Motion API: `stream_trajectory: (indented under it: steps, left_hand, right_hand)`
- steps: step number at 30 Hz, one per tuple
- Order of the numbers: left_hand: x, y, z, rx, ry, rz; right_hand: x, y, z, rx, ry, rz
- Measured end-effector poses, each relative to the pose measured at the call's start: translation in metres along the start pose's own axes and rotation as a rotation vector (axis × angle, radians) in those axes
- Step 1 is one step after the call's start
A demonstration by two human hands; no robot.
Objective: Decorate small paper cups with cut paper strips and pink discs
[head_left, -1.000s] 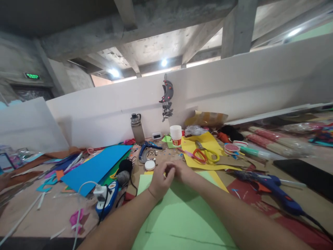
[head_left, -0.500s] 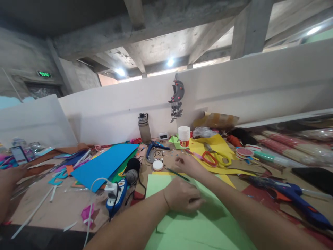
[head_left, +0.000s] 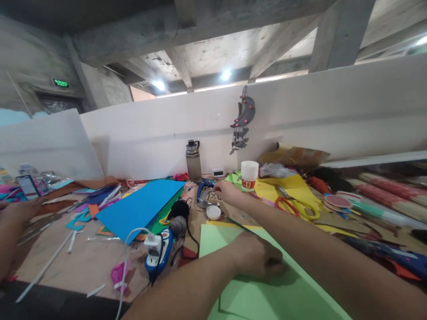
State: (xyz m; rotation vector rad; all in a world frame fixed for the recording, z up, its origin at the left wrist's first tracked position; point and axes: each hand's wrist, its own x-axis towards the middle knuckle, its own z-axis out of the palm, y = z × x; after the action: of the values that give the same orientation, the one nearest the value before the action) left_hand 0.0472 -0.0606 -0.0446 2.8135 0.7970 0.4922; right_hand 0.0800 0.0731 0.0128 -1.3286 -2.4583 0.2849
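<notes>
My left hand rests on a stack of light green paper, its fingers curled inward; whatever they may hold is hidden. My right hand reaches forward past the paper, fingers loosely bent and nothing visible in them. Its fingertips are beside a blue-handled hot glue gun and a small piece with dark line markings. Just below them sits a round white lid. A dark green pencil-like stick lies at the paper's far edge, partly behind my left hand.
Blue paper, a power strip and balls of yarn lie left. Paper cups, yellow scissors and another glue gun are right. A bottle stands behind. Another person's hand is far left.
My right hand has reached farther forward and left, to the glue gun and the marked piece. My left hand stays on the green paper. The view has shifted slightly, moving the scene rightward.
</notes>
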Motion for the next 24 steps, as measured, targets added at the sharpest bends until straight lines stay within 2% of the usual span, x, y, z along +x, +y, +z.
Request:
stream_trajectory:
  steps: [4, 9, 15, 20, 24]
  left_hand:
    - [0.002, 0.0, 0.002, 0.005, 0.012, -0.002]
    - [0.005, 0.006, -0.005, 0.056, 0.08, 0.057]
    - [0.008, 0.004, -0.005, 0.049, 0.068, 0.083]
    - [0.008, 0.003, -0.005, 0.052, 0.052, 0.088]
    - [0.007, 0.001, -0.004, 0.036, -0.072, 0.023]
  right_hand:
    - [0.026, 0.002, 0.021, -0.052, -0.087, -0.035]
    - [0.037, 0.0, 0.044, -0.073, -0.168, -0.125]
    - [0.046, 0.0, 0.052, -0.092, -0.171, -0.185]
    - [0.053, 0.003, 0.05, -0.021, -0.147, -0.032]
    - [0.056, 0.012, 0.045, 0.147, -0.11, 0.149]
